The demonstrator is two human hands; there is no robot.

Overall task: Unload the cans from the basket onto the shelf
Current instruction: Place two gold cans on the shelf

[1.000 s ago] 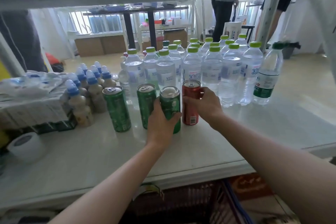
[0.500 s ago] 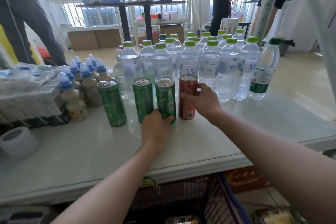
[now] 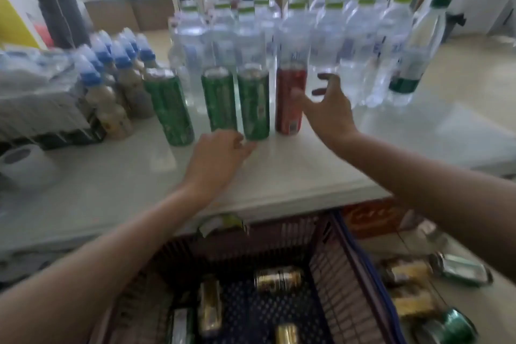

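Three green cans [image 3: 252,102] and a red can [image 3: 289,102] stand upright in a row on the white shelf [image 3: 279,176]. My left hand [image 3: 220,151] rests low on the shelf just in front of the green cans, fingers loose, holding nothing. My right hand [image 3: 328,109] hovers spread beside the red can, off it. Below the shelf edge sits a dark basket [image 3: 335,274] with several gold cans [image 3: 277,278] lying on its floor. The frame is blurred.
Rows of water bottles [image 3: 329,45] stand behind the cans, and blue-capped drink bottles [image 3: 111,92] stand at left beside a wrapped pack [image 3: 33,98]. A tape roll [image 3: 21,162] lies at far left. More cans [image 3: 446,327] lie on the floor right of the basket.
Both hands have let go of the cans and drawn back toward me. The view has tilted down, bringing the basket and its cans into sight.
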